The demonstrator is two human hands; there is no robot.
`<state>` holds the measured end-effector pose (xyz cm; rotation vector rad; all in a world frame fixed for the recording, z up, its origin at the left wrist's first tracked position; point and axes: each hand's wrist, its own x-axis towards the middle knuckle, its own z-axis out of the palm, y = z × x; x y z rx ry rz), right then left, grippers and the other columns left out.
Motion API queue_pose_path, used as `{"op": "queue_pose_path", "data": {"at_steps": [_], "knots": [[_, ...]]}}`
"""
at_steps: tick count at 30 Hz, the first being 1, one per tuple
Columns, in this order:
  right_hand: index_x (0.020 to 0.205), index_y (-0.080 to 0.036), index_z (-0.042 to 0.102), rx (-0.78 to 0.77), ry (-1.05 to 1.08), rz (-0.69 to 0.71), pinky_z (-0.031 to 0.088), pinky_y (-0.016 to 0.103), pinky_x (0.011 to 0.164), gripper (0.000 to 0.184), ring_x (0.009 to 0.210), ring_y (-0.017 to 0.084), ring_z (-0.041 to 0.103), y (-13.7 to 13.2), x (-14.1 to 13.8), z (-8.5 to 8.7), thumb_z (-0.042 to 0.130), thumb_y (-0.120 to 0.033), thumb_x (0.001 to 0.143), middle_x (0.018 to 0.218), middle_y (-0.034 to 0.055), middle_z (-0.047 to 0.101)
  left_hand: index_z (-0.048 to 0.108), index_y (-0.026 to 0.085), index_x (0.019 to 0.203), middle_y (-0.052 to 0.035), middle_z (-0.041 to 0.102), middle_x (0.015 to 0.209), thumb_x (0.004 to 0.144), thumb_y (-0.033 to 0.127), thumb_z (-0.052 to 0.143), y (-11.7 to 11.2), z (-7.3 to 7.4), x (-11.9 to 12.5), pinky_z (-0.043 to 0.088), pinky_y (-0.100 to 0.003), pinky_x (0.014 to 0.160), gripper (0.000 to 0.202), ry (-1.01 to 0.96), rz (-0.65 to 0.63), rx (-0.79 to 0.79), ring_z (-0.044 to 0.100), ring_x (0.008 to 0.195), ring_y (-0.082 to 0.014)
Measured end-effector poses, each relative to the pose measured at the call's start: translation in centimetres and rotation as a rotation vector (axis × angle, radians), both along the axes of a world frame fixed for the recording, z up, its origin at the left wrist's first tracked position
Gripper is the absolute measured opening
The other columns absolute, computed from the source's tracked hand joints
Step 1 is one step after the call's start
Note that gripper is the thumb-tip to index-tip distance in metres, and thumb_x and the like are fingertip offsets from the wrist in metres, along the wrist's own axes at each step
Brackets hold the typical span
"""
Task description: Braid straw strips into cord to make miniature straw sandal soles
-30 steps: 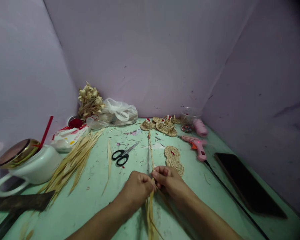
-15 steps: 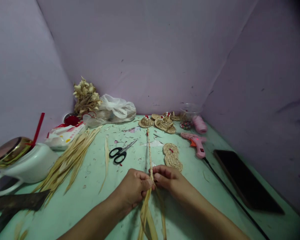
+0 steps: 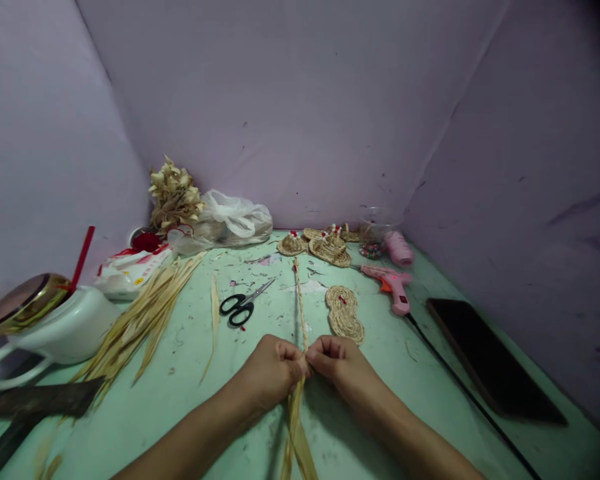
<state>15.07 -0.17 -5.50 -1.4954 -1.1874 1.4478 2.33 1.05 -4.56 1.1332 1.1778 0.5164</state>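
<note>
- Purple walls [image 3: 305,120] stand around a light green table [image 3: 180,400] with little scraps all over it.
- Near the front edge, in the middle of the table, the left hand [image 3: 273,370] and the right hand [image 3: 340,367] sit close together with their knuckles up.
- Both hands are curled tight and pinch the braid [image 3: 300,300] between them, right where the woven part ends.
- The braid is thin and tan and made of dry straw. It looks like a bumpy rope. It lies flat in an almost straight line, from the hands away toward the back wall.
- A tiny red bit shows at its far tip.
- Below the hands, the loose strips [image 3: 295,433] are flat and wide, not woven yet, and they run off the bottom of the view.
- Black scissors [image 3: 240,307] lie just left of the braid.
- A flat woven oval [image 3: 345,315] with a red dot lies just right of the braid, near the right hand.
- A pink glue gun [image 3: 393,287] lies farther right, and its black cord [image 3: 460,387] runs toward the front.
- A dark phone [image 3: 490,360] lies flat by the right wall.
- On the left, a big pile of straw [image 3: 140,320] is spread out, with one single strip [image 3: 213,320] between it and the scissors.
- A white cup [image 3: 55,327] with a gold lid and a red straw stands at the far left.
- At the back sit dry husks [image 3: 173,193], a clear bag [image 3: 235,220], small woven pieces [image 3: 325,247] and a pink spool [image 3: 399,248].
</note>
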Motion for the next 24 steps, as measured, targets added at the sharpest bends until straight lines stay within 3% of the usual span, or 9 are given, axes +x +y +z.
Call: {"op": "queue_pose_path", "data": {"at_steps": [3, 7, 12, 16, 19, 22, 24], "knots": [[0.052, -0.015, 0.049, -0.098, 0.116, 0.011, 0.011, 0.021, 0.039, 0.015, 0.035, 0.003, 0.019, 0.0, 0.2, 0.3, 0.056, -0.027, 0.058, 0.037, -0.0083, 0.030, 0.049, 0.014, 0.047, 0.0057, 0.033, 0.036, 0.053, 0.021, 0.047, 0.1, -0.1, -0.3, 0.015, -0.021, 0.040, 0.009, 0.110, -0.043, 0.095, 0.024, 0.037, -0.0046], [0.054, -0.015, 0.049, -0.115, 0.091, 0.022, 0.011, 0.021, 0.038, 0.016, 0.033, 0.002, 0.019, -0.2, 0.2, 0.5, 0.058, -0.027, 0.058, 0.036, -0.0095, 0.031, 0.045, 0.015, 0.043, 0.0038, 0.035, 0.039, 0.058, 0.024, 0.047, 0.2, 0.2, -0.6, 0.017, -0.022, 0.040, 0.017, 0.297, -0.074, 0.206, 0.026, 0.040, -0.0061], [0.053, -0.015, 0.048, -0.099, 0.083, 0.024, 0.014, 0.020, 0.039, 0.015, 0.034, 0.003, 0.023, -0.3, -0.1, 0.6, 0.056, -0.024, 0.061, 0.039, -0.0063, 0.042, 0.055, 0.015, 0.049, 0.0006, 0.045, 0.044, 0.059, 0.027, 0.051, -0.5, 1.6, -0.8, 0.021, -0.022, 0.044, 0.016, 0.605, -0.047, 0.360, 0.037, 0.044, -0.0097], [0.054, -0.015, 0.049, -0.079, 0.100, 0.019, 0.014, 0.020, 0.039, 0.014, 0.035, 0.003, 0.024, -0.4, -0.2, 0.6, 0.055, -0.023, 0.063, 0.042, -0.0049, 0.046, 0.059, 0.017, 0.057, -0.0042, 0.052, 0.051, 0.067, 0.030, 0.048, -2.6, 2.9, -0.2, 0.023, -0.025, 0.050, 0.020, 0.777, -0.068, 0.529, 0.042, 0.048, -0.0135], [0.056, -0.015, 0.049, -0.075, 0.139, -0.025, 0.018, 0.019, 0.040, 0.011, 0.038, 0.004, 0.029, -0.6, -0.2, 0.4, 0.056, -0.021, 0.061, 0.041, -0.0059, 0.044, 0.064, 0.015, 0.077, -0.0114, 0.060, 0.064, 0.067, 0.022, 0.046, -4.2, 3.1, 0.7, 0.028, -0.029, 0.055, 0.022, 0.900, -0.225, 0.585, 0.052, 0.059, -0.0215], [0.058, -0.015, 0.048, -0.083, 0.232, -0.017, 0.024, 0.019, 0.043, 0.010, 0.043, 0.006, 0.039, -0.7, -0.3, 0.2, 0.055, -0.021, 0.061, 0.048, -0.0023, 0.052, 0.059, 0.010, 0.100, -0.0181, 0.063, 0.080, 0.062, 0.011, 0.045, -5.2, 2.2, 1.6, 0.033, -0.032, 0.059, 0.041, 0.941, -0.397, 0.591, 0.057, 0.068, -0.0271], [0.059, -0.015, 0.047, -0.091, 0.237, -0.005, 0.024, 0.019, 0.043, 0.010, 0.042, 0.006, 0.038, -0.7, -0.4, 0.1, 0.053, -0.022, 0.062, 0.049, -0.0013, 0.053, 0.057, 0.007, 0.105, -0.0208, 0.062, 0.087, 0.061, 0.007, 0.044, -5.3, 1.7, 1.7, 0.035, -0.033, 0.061, 0.046, 0.945, -0.458, 0.611, 0.058, 0.072, -0.0288]]}}
